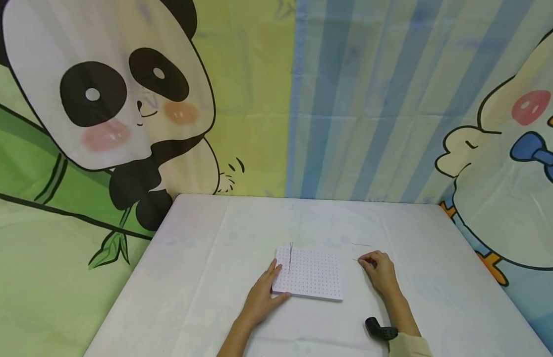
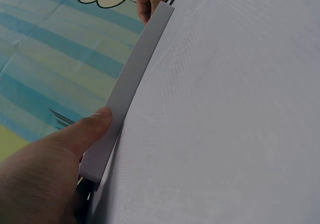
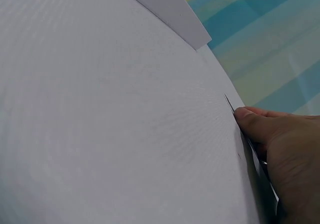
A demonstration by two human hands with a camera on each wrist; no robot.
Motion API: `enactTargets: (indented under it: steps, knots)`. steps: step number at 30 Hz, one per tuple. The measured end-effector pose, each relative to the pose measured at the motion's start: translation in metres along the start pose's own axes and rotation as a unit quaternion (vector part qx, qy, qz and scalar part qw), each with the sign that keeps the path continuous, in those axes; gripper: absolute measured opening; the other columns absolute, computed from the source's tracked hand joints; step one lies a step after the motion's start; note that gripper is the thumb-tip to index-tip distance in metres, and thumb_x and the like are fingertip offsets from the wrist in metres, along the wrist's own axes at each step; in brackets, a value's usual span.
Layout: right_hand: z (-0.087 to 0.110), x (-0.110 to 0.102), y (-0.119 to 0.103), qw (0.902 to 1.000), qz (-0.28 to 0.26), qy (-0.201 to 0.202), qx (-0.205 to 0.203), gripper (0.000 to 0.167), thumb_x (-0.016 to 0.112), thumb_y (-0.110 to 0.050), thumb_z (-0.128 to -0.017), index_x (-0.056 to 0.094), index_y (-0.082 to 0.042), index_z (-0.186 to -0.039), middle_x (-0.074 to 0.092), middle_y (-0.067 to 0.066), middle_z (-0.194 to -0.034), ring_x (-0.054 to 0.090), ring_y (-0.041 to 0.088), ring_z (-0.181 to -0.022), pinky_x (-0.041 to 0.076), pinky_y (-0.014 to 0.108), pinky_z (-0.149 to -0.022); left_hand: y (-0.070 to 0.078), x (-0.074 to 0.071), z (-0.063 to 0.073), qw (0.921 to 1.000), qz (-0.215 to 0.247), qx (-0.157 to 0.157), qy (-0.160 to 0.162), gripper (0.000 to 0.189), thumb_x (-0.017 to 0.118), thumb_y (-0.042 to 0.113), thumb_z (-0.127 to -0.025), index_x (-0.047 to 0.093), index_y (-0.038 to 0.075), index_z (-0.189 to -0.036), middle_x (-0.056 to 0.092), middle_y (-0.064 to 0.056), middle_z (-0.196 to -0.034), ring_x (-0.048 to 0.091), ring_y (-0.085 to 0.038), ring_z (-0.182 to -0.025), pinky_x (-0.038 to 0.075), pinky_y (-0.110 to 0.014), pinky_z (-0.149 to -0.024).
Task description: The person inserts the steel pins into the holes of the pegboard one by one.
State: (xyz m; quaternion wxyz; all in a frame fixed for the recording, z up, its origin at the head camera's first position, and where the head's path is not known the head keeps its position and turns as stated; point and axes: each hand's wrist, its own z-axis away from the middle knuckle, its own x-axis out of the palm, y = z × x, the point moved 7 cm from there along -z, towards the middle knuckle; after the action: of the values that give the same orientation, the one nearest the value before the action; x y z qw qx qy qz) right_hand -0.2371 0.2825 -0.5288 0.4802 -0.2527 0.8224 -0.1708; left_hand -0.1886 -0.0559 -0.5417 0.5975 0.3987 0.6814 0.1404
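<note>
A white pegboard, dotted with rows of small holes, lies flat on the table. My left hand holds its near left corner, fingers along the left side and thumb against the front edge. Several thin dark rods stand upright in the holes near the left side. To the right of the board, my right hand pinches another thin dark rod between thumb and fingertips, low over the table. Its tip pokes out to the left; the rest is hidden by the hand.
A single thin rod lies on the white table just beyond the right hand. The right wrist wears a black device. Behind the table hangs a printed curtain with a panda and stripes.
</note>
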Motion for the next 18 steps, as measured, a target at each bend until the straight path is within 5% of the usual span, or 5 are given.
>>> enactTargets:
  steps: [10,18]
  knots:
    - [0.001,-0.004,-0.005,0.9992,-0.009,0.03,-0.023,0.007,0.073,-0.007,-0.077,0.069,-0.007,-0.082,0.061,0.001,-0.079,0.049,0.016,-0.074,0.042,0.03,-0.061,0.0,-0.001,0.0,1.0,0.003,-0.001,-0.004,0.077,0.07,0.04,-0.078,0.038,0.01,-0.141,0.022,-0.006,-0.151,0.032,-0.031,-0.131,0.032,-0.048,-0.104]
    - [0.0,-0.014,-0.027,0.9843,-0.143,0.103,0.013,0.007,0.062,-0.009,-0.088,0.062,-0.004,-0.093,0.06,0.001,-0.08,0.051,0.007,-0.07,0.039,0.012,-0.058,0.0,0.0,0.0,1.0,0.004,-0.003,-0.008,0.077,0.07,0.04,-0.078,0.038,0.009,-0.141,0.022,-0.006,-0.151,0.031,-0.029,-0.132,0.031,-0.047,-0.105]
